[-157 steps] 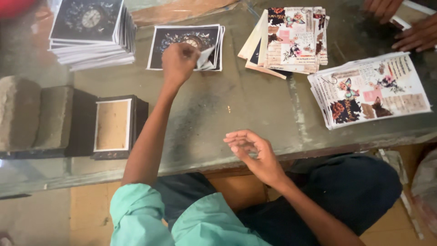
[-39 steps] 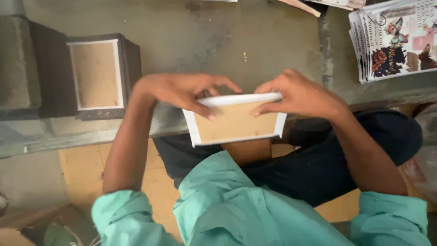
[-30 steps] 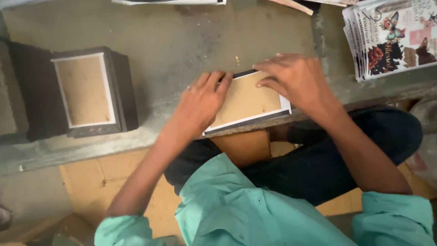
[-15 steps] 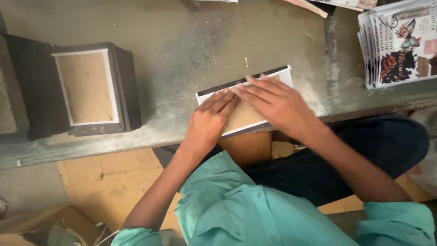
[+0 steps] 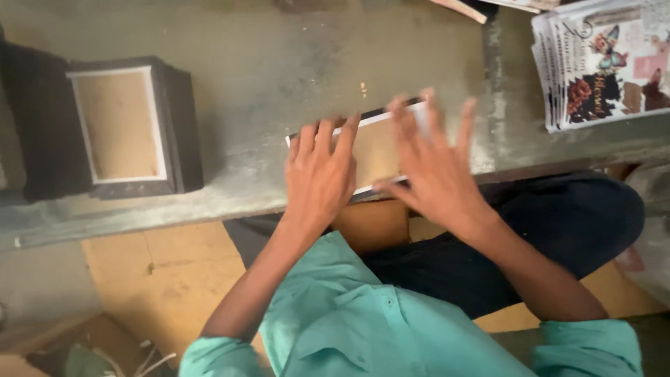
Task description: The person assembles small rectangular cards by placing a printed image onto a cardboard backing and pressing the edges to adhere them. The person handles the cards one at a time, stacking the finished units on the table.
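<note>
At the left of the frame a black box-like stack of frames with a tan, white-edged panel on top (image 5: 125,126) stands on the grey, worn table top (image 5: 265,63). At centre, a flat white-edged frame with a tan board back (image 5: 373,146) lies on the table's near edge. The left hand (image 5: 317,178) presses flat on its left part, fingers spread. The right hand (image 5: 436,164), open and blurred, lies over its right part. At upper right sits a stack of printed floral sheets (image 5: 600,66).
</note>
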